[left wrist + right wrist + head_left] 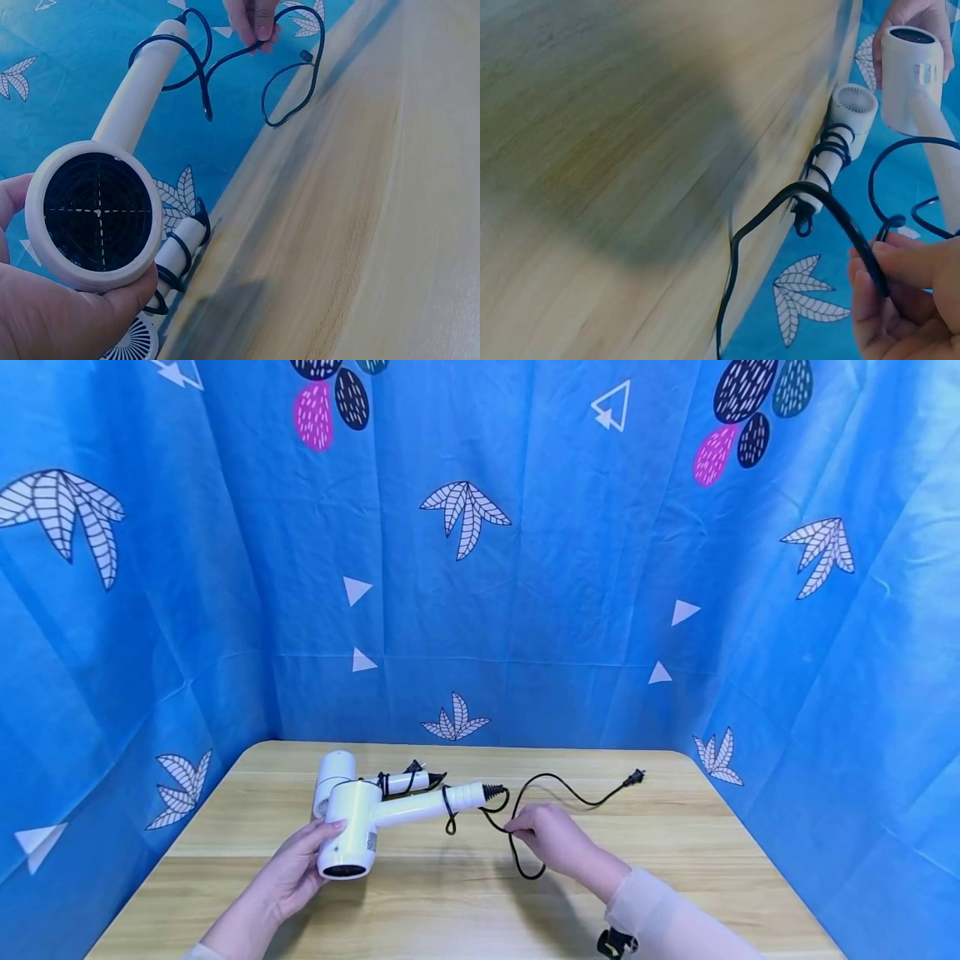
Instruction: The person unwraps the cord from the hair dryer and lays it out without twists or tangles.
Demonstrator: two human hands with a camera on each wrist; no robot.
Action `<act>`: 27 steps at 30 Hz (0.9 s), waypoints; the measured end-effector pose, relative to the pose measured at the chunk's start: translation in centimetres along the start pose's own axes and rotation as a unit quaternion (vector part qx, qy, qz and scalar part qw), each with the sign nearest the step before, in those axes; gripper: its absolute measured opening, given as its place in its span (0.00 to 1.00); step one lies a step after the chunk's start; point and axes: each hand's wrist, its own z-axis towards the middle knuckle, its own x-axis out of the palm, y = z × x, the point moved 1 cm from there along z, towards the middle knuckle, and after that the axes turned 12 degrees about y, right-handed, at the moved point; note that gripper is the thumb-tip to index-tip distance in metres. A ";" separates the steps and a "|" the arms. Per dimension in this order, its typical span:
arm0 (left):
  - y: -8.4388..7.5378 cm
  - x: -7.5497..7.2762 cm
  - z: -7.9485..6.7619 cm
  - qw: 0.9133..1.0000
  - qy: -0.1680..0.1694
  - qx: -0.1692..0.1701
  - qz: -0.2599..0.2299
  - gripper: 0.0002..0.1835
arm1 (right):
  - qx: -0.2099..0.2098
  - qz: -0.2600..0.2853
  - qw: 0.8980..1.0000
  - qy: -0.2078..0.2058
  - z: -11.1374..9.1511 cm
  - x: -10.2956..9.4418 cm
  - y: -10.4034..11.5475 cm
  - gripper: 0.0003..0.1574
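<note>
My left hand [303, 864] grips a white hair dryer [352, 827] by its barrel, with the dark round grille [97, 214] facing the left wrist camera. The dryer's handle [427, 806] points right, and one loop of its black cord hangs round it. Between thumb and fingers, my right hand [555, 839] pinches that black cord [847, 225] a short way from the handle's end. Beyond the hand the cord curves over the table to its plug [636, 777].
Behind the held dryer, a second white hair dryer [336, 768] lies on the wooden table [450, 910], its cord wound round its handle [829, 161]. A blue patterned cloth [480, 610] hangs round the table's back and sides.
</note>
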 end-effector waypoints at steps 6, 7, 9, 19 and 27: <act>0.2 -0.2 0.0 1.000 0.001 0.006 -0.004 0.27 | -0.027 0.011 0.999 0.036 -0.4 -0.7 0.9 0.11; 0.2 -0.3 0.1 1.000 0.002 0.007 -0.003 0.27 | -0.033 0.012 0.999 0.041 -0.4 -0.8 1.1 0.12; 0.3 -0.4 0.1 1.000 -0.002 0.007 -0.004 0.27 | -0.047 0.013 0.998 0.050 -0.5 -1.0 1.2 0.12; 0.3 -0.6 0.2 1.000 -0.023 0.002 -0.002 0.27 | -0.099 0.016 0.993 0.067 -1.3 -2.6 1.9 0.13; 0.4 -0.7 0.1 1.000 -0.026 0.002 0.002 0.23 | -0.158 0.004 0.987 0.023 -1.7 -3.9 2.2 0.14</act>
